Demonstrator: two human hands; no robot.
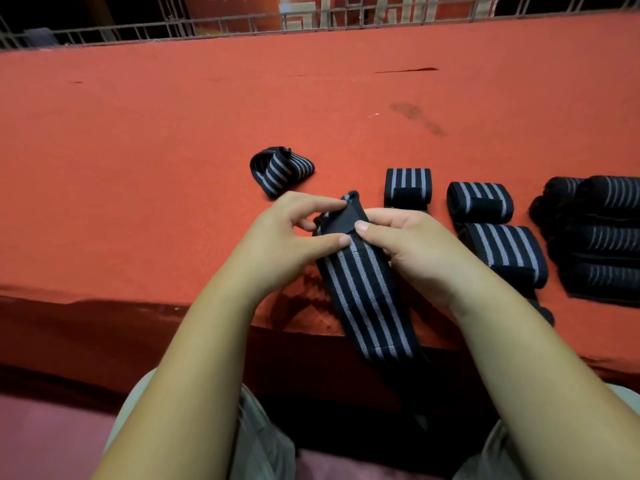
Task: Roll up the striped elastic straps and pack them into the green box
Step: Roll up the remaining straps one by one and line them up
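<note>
Fingers (322, 200) of the left hand (291, 233) and right hand (412, 247) curl round and pinch the black end of a striped strap (367, 296), whose free length hangs over the near edge of the red-covered table (173, 133). At the right edge lies a dark stack of straps (602, 244), and just left of it sit the near roll (505, 254), the middle roll (479, 201) and the far roll (407, 187). A loosely coiled strap (280, 169) lies apart, far left of the hands.
</note>
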